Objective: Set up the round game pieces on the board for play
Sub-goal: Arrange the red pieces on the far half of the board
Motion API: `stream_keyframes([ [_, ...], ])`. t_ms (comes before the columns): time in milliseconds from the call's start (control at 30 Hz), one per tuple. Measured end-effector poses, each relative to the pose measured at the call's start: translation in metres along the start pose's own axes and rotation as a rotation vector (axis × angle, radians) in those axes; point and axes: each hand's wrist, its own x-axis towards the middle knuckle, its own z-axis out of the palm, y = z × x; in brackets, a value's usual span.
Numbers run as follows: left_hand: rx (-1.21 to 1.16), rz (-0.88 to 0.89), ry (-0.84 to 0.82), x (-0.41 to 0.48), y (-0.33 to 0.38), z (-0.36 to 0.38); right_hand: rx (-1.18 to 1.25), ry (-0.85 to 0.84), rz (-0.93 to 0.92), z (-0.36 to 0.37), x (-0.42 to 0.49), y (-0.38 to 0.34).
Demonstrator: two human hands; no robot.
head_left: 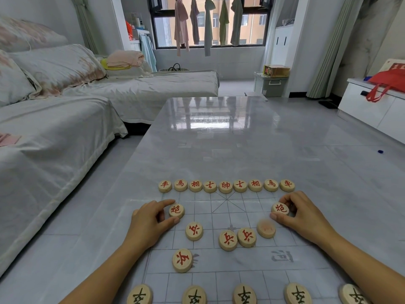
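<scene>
So it's cannon time: left hand [151, 218] pinches the left cannon [176, 210], right hand [304, 213] pinches the right cannon [280, 208], both on the board [241, 279] near the back row [225, 186]. Next, I'd guess, the scattered soldiers [194, 231] need lining up.

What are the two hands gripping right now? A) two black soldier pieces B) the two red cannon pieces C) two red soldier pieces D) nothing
B: the left hand pinches the left red cannon piece and the right hand pinches the right red cannon piece, each between thumb and fingers.
</scene>
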Motion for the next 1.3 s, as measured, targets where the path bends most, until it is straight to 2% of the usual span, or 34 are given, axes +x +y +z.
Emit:
stream_keyframes([
  [367, -0.106, -0.073, 0.012, 0.0, -0.001, 0.001, 0.147, 0.082, 0.05, 0.0, -0.001, -0.003],
  [667, -0.293, -0.139, 0.054, -0.002, 0.001, -0.002, 0.36, 0.118, 0.08, -0.011, -0.008, -0.007],
  [767, -0.41, -0.186, 0.055, -0.005, 0.002, -0.009, 0.215, 0.114, -0.011, -0.013, -0.016, -0.021],
  [867, -0.497, -0.227, -0.006, -0.007, 0.01, -0.021, 0.067, 0.03, -0.128, -0.01, -0.027, -0.045],
  [933, -0.378, -0.179, -0.083, -0.013, 0.017, -0.028, -0.003, -0.052, -0.184, -0.002, -0.035, -0.064],
  [1067, -0.207, -0.061, -0.386, -0.042, 0.036, -0.032, -0.057, -0.164, -0.241, 0.025, -0.044, -0.105],
  [1133, -0.071, -0.001, -0.475, -0.057, 0.041, -0.029, -0.091, -0.196, -0.267, 0.041, -0.042, -0.126],
  [1233, 0.013, 0.053, -0.392, -0.067, 0.04, -0.028, -0.203, -0.253, -0.33, 0.065, -0.036, -0.152],
  [1300, 0.008, 0.019, -0.31, -0.067, 0.029, -0.035, -0.323, -0.29, -0.373, 0.077, -0.033, -0.161],
])
